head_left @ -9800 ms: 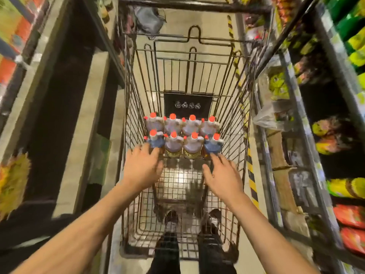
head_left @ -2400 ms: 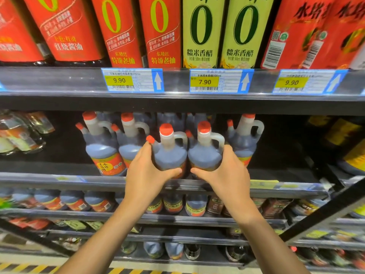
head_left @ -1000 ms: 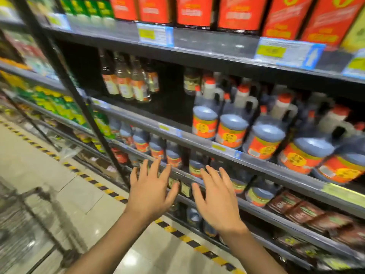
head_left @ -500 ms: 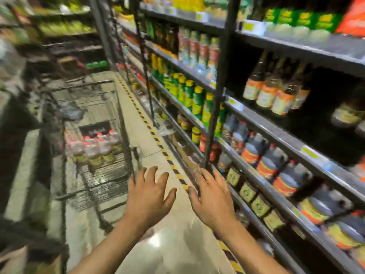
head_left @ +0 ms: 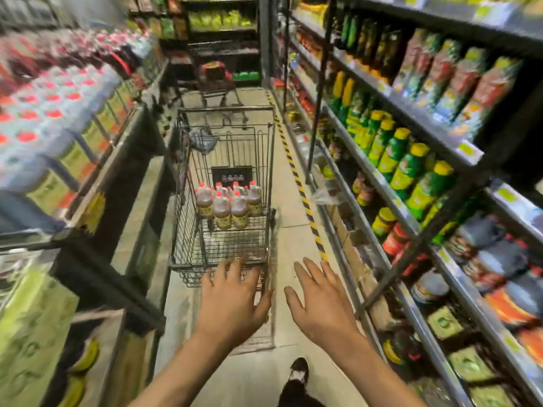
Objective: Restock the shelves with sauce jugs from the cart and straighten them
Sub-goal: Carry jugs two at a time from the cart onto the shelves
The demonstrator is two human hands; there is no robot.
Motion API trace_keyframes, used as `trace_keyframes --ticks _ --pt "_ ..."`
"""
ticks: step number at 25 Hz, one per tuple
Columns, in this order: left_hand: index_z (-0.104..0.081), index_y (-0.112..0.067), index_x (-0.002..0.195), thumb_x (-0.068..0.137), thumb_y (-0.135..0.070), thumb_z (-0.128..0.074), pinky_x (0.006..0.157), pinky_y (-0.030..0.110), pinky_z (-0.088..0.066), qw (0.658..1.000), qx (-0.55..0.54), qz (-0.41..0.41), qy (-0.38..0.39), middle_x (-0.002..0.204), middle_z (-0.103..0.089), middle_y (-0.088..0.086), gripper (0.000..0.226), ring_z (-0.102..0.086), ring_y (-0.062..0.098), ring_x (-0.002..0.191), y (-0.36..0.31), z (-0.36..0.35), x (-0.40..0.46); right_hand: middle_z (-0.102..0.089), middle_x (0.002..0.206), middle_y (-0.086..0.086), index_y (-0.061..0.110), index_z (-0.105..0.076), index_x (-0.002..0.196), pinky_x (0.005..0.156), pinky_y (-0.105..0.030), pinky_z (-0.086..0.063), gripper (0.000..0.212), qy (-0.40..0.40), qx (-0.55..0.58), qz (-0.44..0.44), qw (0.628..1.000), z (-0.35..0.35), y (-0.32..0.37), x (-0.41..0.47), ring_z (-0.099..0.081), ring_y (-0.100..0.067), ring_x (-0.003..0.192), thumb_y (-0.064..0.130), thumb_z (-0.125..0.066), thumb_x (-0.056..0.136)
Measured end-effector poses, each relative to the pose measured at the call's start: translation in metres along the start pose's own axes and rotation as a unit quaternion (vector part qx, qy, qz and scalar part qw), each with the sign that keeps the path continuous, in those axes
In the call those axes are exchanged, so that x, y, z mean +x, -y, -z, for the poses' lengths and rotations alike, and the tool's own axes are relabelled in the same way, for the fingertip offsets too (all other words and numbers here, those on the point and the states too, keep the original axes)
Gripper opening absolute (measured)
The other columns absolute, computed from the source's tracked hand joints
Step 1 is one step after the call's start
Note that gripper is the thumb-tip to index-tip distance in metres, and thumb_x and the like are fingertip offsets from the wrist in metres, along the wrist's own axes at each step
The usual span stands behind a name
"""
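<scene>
A wire shopping cart stands in the aisle ahead of me. Several sauce jugs with orange caps and yellow labels are clustered on its floor toward the far end. My left hand hovers with fingers spread just short of the cart's near rim and holds nothing. My right hand is beside it over the bare floor, fingers spread and empty. The shelves on my right hold green bottles, and grey sauce jugs sit at the near end.
A low display of stacked goods lines the left side close to the cart. A yellow and black floor stripe runs along the right shelving. A second cart stands farther down the aisle. My shoe shows below.
My view has swung left from the shelf to face down the aisle. The cart is now centred in front of me, and both empty hands are near its rim.
</scene>
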State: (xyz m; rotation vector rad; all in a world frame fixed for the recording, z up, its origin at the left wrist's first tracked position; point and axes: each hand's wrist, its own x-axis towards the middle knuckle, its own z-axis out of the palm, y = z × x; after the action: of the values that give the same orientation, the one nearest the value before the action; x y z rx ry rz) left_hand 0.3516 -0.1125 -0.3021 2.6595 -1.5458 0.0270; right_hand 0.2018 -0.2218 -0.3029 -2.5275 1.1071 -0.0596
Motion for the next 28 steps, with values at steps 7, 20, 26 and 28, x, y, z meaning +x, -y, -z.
trace_keyframes --ticks 7,20,26,28 --pt "-0.066 -0.024 0.122 0.086 -0.063 -0.042 0.094 0.060 -0.049 0.998 0.044 0.042 0.027 0.130 -0.064 0.011 0.058 -0.060 0.039 0.116 0.048 -0.007 0.108 -0.025 0.167 0.004 0.029 -0.029 0.158 0.125 -0.046 -0.016 0.071 0.007 0.026 0.054 0.998 -0.009 0.017 0.131 -0.013 -0.028 0.156 0.062 -0.019 0.096" --pt "-0.065 -0.022 0.122 0.086 -0.062 -0.033 0.096 0.060 -0.047 0.992 0.037 0.069 0.096 0.129 -0.064 0.013 0.063 -0.059 0.038 0.119 0.129 -0.048 0.284 -0.021 0.169 -0.001 0.025 -0.023 0.160 0.125 -0.050 -0.010 0.064 0.094 0.010 0.063 0.994 -0.035 0.037 0.329 -0.010 -0.036 0.155 0.053 -0.034 0.103" --pt "-0.061 -0.021 0.128 0.086 -0.062 -0.032 0.096 0.056 -0.047 0.988 0.018 0.049 0.144 0.134 -0.061 0.015 0.066 -0.057 0.039 0.121 0.195 -0.080 0.365 -0.028 0.165 -0.002 0.023 -0.030 0.157 0.124 -0.050 -0.022 0.064 0.106 0.005 0.038 0.994 -0.066 0.075 0.425 -0.019 -0.036 0.152 0.052 -0.038 0.101" --pt "-0.056 -0.021 0.132 0.090 -0.062 -0.033 0.101 0.054 -0.044 0.987 0.012 0.042 0.156 0.140 -0.056 0.015 0.063 -0.053 0.038 0.127 0.220 -0.095 0.393 -0.029 0.165 -0.001 0.021 -0.031 0.156 0.124 -0.049 -0.022 0.063 0.116 0.009 0.023 0.993 -0.084 0.083 0.462 -0.021 -0.034 0.152 0.051 -0.038 0.101"
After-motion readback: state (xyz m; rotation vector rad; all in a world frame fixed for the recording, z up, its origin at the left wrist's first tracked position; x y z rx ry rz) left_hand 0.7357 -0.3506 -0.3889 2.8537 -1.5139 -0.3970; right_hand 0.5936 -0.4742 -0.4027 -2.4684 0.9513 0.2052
